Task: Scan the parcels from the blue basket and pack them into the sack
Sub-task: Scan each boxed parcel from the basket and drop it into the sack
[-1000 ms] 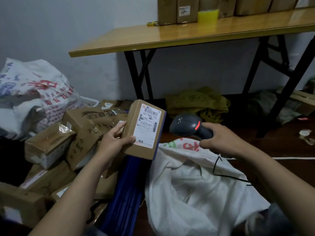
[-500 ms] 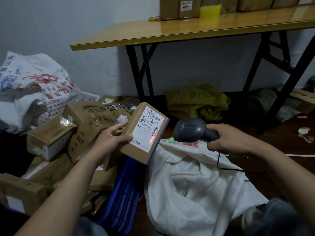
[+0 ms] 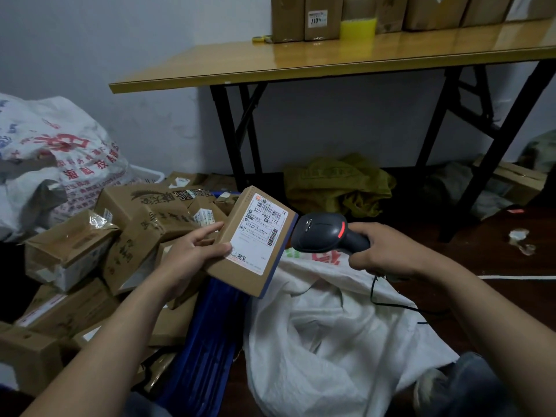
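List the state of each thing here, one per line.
parcel: held tilted, label facing up
left hand: grips the parcel
scanner: red light lit, aimed at the parcel
right hand: grips the scanner
sack: crumpled on the floor
blue basket: heaped with boxes

Yellow wooden worktop (image 3: pixel 301 64) on black folding legs: a row of cardboard boxes (image 3: pixel 433 10) along its back edge, a yellow translucent block (image 3: pixel 358 28) in front of them, and a small yellow-green item (image 3: pixel 260 39) at the row's left end. Dark floor (image 3: pixel 496 254): white sack (image 3: pixel 331 341) touching blue basket (image 3: pixel 207 341), brown parcels (image 3: pixel 72 308) heaped to the left, printed bag (image 3: pixel 54 164) far left. Under the worktop sits an olive bag (image 3: pixel 337 185). To the right are a white cord (image 3: pixel 517 277) and a crumpled scrap (image 3: pixel 519 237).
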